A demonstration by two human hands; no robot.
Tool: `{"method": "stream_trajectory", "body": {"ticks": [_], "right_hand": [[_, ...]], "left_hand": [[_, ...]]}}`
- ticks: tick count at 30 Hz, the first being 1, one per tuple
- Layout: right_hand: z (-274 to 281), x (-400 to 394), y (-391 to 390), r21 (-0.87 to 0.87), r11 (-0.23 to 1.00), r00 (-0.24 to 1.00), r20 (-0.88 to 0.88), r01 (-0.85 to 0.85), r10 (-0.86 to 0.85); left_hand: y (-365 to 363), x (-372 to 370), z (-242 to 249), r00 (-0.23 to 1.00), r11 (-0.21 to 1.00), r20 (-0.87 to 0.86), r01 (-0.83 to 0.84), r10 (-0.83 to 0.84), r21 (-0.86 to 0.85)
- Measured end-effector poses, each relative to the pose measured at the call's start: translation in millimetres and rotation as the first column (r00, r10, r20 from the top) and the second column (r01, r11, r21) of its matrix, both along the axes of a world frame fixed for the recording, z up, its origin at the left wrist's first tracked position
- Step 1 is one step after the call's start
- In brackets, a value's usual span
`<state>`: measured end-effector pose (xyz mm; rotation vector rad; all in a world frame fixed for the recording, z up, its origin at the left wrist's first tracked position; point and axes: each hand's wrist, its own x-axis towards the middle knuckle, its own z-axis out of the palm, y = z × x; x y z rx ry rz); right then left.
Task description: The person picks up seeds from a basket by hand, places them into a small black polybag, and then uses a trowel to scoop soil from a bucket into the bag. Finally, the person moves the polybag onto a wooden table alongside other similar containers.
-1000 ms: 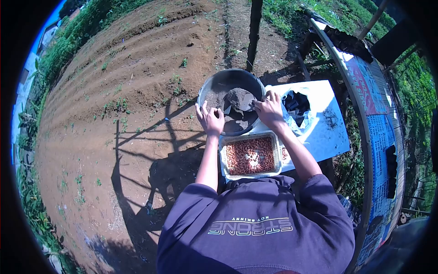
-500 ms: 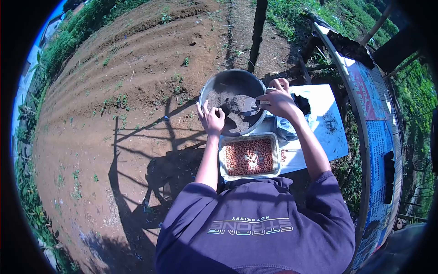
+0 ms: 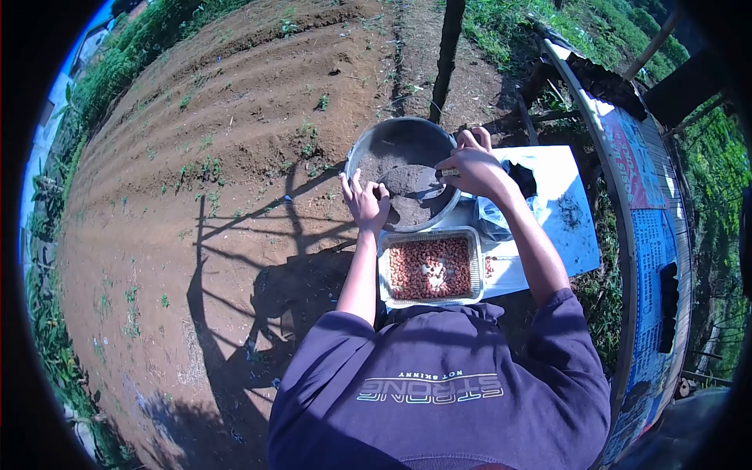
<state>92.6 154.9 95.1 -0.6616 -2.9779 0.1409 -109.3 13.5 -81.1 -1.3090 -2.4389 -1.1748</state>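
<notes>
My right hand [image 3: 475, 166] is closed round the handle of a trowel [image 3: 428, 190], whose blade is in the dark soil [image 3: 403, 182] inside a round dark basin [image 3: 362, 146]. At the basin's left side is my left hand [image 3: 366, 202], its fingers spread and bent over the rim, with nothing seen in them. Just below the basin, a pale rectangular basket [image 3: 475, 268] holds many reddish-brown seeds [image 3: 427, 270], with a whitish patch among them.
Beside the basin, a clear plastic bag [image 3: 493, 221] lies on a white board [image 3: 578, 235] that has dark soil smudges. A few seeds lie by the basket. Tilled brown ground [image 3: 219, 133] spreads left; a long panelled structure [image 3: 638, 235] stands right.
The trowel has shifted slightly, and more soil shows heaped in the middle of the basin. My left hand stays at the left rim, and my right hand keeps its grip.
</notes>
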Motion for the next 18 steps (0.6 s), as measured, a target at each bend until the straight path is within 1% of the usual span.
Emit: {"method": "stream_trajectory", "body": {"ticks": [3,9,12,18], "right_hand": [[7,0,0,-0.032,0.999,0.998,0.061,0.023,-0.021],[9,3,2,0.011,0.999,0.996,0.080,0.046,-0.046],[16,1,1,-0.018,0.998,0.990,0.121,0.068,-0.065],[21,-2,-1,-0.060,0.997,0.992,0.117,0.057,-0.049]], "left_hand": [[0,0,0,1.000,1.000,-0.003,0.002,-0.002,0.007],[1,0,0,1.000,1.000,-0.002,-0.006,0.006,-0.011],[1,1,0,1.000,1.000,0.000,-0.005,0.005,-0.014],[0,1,1,1.000,1.000,0.023,0.001,-0.001,-0.016]]}}
